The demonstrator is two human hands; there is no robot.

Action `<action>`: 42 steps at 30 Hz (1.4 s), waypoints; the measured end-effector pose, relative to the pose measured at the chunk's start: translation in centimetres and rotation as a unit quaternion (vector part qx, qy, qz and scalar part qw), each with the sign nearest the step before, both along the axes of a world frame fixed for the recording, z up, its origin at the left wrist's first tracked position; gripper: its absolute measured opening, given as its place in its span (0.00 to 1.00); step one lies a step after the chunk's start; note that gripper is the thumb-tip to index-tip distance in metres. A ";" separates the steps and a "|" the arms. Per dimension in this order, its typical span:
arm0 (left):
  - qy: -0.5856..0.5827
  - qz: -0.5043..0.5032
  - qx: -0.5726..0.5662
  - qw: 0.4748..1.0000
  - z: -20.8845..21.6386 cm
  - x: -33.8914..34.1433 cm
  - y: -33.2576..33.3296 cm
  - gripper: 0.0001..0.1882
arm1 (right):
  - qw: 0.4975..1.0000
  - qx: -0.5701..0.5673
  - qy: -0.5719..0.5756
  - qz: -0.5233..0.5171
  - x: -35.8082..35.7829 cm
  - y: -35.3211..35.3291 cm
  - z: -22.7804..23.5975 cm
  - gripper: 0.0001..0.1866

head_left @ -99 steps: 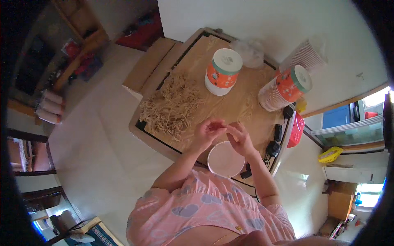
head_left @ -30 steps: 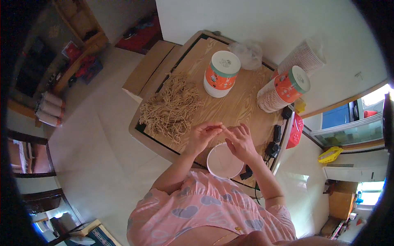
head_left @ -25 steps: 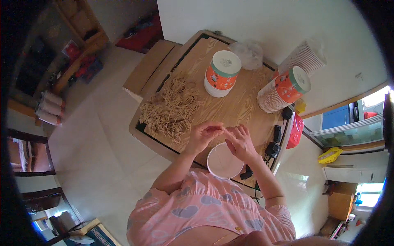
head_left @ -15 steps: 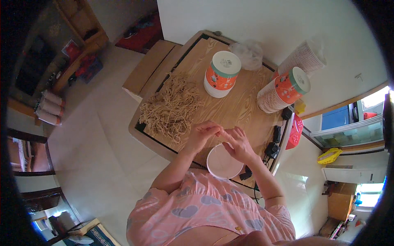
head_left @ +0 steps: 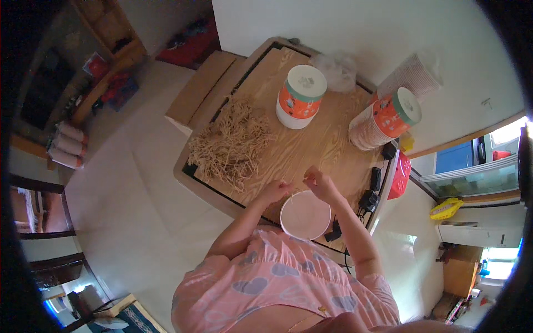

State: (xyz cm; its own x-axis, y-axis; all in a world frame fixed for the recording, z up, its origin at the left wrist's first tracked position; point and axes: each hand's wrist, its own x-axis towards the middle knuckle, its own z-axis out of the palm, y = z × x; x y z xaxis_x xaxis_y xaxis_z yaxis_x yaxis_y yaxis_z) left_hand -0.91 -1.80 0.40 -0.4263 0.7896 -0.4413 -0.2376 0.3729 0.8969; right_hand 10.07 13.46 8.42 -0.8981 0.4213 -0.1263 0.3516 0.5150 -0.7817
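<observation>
My left hand (head_left: pixel 275 192) and my right hand (head_left: pixel 319 183) are close together over the wooden table (head_left: pixel 322 141), just beyond the rim of a white bowl (head_left: pixel 305 215) that sits at the near edge. Each hand pinches a thin pale strand (head_left: pixel 294 187) that runs between them. A big heap of tan strands (head_left: pixel 233 145) lies on the table to the left of my hands.
Two stacks of orange-and-white paper cups stand on the table, one upright (head_left: pixel 300 97) and one tilted (head_left: pixel 385 119). A clear plastic bag (head_left: pixel 339 65) lies at the far edge. Black adapters (head_left: pixel 371 191) and a red basket (head_left: pixel 400 175) are at the right.
My hands have drifted slightly nearer the bowl and stay close together, working the strand between the fingers. The bowl, cups and heap have not moved.
</observation>
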 end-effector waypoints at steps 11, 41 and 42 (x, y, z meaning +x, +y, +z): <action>-0.081 -0.018 -0.030 0.996 -2.8 0.9 1.1 0.09 | 0.993 -0.104 -0.057 -0.013 0.4 0.4 -5.3 0.05; -0.065 0.096 0.034 0.993 -0.7 1.3 1.5 0.03 | 0.977 -0.149 -0.148 -0.037 0.0 1.1 -6.8 0.08; -0.057 0.106 0.042 0.992 -0.6 1.3 1.6 0.03 | 0.977 -0.150 -0.148 -0.036 0.0 1.0 -7.0 0.08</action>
